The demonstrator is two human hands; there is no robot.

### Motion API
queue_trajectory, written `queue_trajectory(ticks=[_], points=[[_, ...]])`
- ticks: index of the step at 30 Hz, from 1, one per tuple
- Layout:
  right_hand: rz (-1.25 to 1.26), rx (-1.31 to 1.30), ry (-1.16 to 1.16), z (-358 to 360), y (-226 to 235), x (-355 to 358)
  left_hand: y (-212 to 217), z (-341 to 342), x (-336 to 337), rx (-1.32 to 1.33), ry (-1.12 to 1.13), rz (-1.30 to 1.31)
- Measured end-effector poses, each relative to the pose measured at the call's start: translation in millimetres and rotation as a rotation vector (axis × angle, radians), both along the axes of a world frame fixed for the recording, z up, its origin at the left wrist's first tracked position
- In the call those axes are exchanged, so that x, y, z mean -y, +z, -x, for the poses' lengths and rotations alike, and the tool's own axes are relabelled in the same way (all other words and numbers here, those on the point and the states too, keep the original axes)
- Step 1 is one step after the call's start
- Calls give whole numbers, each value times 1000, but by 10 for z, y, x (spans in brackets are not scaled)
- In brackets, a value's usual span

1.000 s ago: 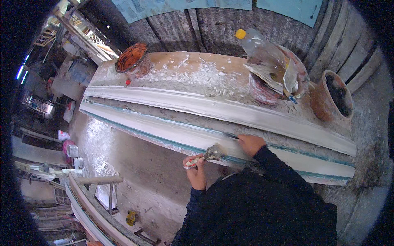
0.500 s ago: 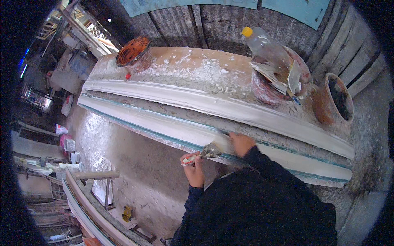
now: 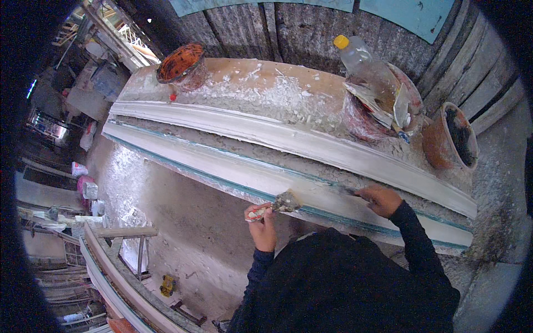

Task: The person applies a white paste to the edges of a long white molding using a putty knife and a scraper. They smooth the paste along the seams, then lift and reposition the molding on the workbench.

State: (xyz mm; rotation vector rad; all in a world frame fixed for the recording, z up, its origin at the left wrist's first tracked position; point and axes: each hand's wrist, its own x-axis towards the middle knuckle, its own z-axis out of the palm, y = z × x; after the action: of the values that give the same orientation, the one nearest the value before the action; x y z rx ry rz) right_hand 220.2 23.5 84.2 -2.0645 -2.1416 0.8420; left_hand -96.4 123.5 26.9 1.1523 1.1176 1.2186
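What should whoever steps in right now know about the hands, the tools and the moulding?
Left hand: shut on a plaster-caked brush, bristles at the near edge of the long white moulding.
Right hand: shut on a thin dark tool, tip on the moulding's top face.
Behind, on the plaster-strewn bench: orange bowl at the left end, plastic bottle leaning in a smeared bucket, and a brown pot at the right.
Done: moulding looks white along its whole length.
Left: cannot tell how much finishing remains.
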Motion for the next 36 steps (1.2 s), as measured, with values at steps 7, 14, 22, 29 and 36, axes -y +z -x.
queue_trajectory(ticks=[7, 14, 22, 29, 36], points=[[38, 75, -151, -154, -56, 332, 22, 47, -77, -108, -42, -19], [46, 54, -83, 401, -256, -443, 2, 13, -98, -69, -33, -38], [-73, -161, -18, 181, -424, -461, 5, 15, -102, -63, -27, -24], [99, -34, -84, -120, -250, -33, 44, 6, -58, -48, 8, -28], [-69, -152, 47, 361, -317, -702, -37, 22, -102, -200, 0, -126]])
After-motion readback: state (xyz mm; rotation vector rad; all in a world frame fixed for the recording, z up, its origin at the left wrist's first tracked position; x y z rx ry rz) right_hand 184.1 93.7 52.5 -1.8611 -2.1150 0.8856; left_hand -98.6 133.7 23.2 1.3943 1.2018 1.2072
